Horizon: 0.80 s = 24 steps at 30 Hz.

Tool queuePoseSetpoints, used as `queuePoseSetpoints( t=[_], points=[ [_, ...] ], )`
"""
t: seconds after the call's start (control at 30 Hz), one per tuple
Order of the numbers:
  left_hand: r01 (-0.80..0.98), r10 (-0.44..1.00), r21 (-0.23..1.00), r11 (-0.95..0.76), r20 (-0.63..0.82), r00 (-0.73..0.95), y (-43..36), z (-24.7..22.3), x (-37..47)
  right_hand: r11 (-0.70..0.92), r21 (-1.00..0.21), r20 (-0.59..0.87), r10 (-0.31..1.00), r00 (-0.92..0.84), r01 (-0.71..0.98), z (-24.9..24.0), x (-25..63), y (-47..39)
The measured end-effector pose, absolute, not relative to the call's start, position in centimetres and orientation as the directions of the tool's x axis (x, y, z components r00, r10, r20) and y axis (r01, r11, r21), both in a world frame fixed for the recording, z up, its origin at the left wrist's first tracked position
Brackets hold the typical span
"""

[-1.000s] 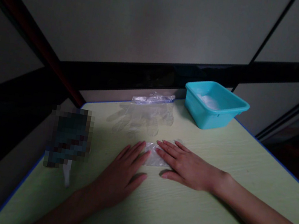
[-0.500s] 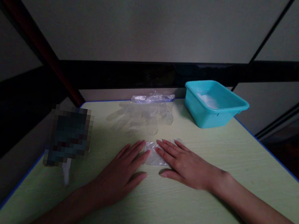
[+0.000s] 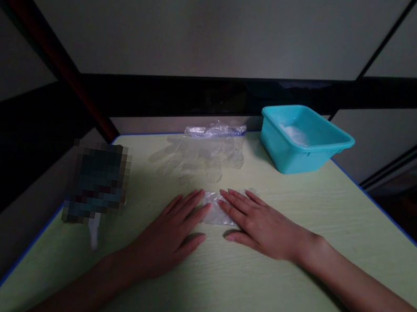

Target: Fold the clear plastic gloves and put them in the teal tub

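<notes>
Left hand (image 3: 164, 239) and right hand (image 3: 266, 230) are lying palm-down on counter (image 3: 228, 298), each grip spread flat. Clear plastic (image 3: 217, 213) is sitting by left hand, partly under right. Clear gloves (image 3: 196, 154) are lying beyond; teal basin (image 3: 296, 160) is standing back right.

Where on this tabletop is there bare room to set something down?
Bare tabletop lies between the turquoise basin, right forearm and right edge; and between right forearm and left forearm. Crowded: the middle, where the right hand lies on clear plastic, the left hand at its left edge, clear gloves behind.
</notes>
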<state>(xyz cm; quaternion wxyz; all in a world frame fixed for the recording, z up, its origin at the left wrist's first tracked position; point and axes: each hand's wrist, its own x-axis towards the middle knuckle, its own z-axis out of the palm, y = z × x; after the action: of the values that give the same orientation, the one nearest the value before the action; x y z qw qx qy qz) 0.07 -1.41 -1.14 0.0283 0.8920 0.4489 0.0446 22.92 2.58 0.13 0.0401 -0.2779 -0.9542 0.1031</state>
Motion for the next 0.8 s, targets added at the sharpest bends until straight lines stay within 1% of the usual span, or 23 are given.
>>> queuePoseSetpoints(
  t=[0.1, 0.33, 0.8],
  points=[
    [0.8, 0.806, 0.095, -0.592, 0.053, 0.59, -1.43, -1.06, 0.12, 0.826, -0.209, 0.013, 0.538, -0.843, 0.523, 0.13, 22.92, 2.61],
    [0.799, 0.805, 0.101, -0.593, 0.065, 0.59, -1.47, -1.16, 0.16, 0.826, -0.244, 0.045, 0.533, -0.845, 0.508, -0.18, 23.04, 2.73],
    [0.801, 0.807, 0.099, -0.59, 0.057, 0.588, -1.51, -1.07, 0.11, 0.822, -0.214, 0.001, 0.54, -0.842, 0.527, 0.11, 22.9, 2.62]
  ],
)
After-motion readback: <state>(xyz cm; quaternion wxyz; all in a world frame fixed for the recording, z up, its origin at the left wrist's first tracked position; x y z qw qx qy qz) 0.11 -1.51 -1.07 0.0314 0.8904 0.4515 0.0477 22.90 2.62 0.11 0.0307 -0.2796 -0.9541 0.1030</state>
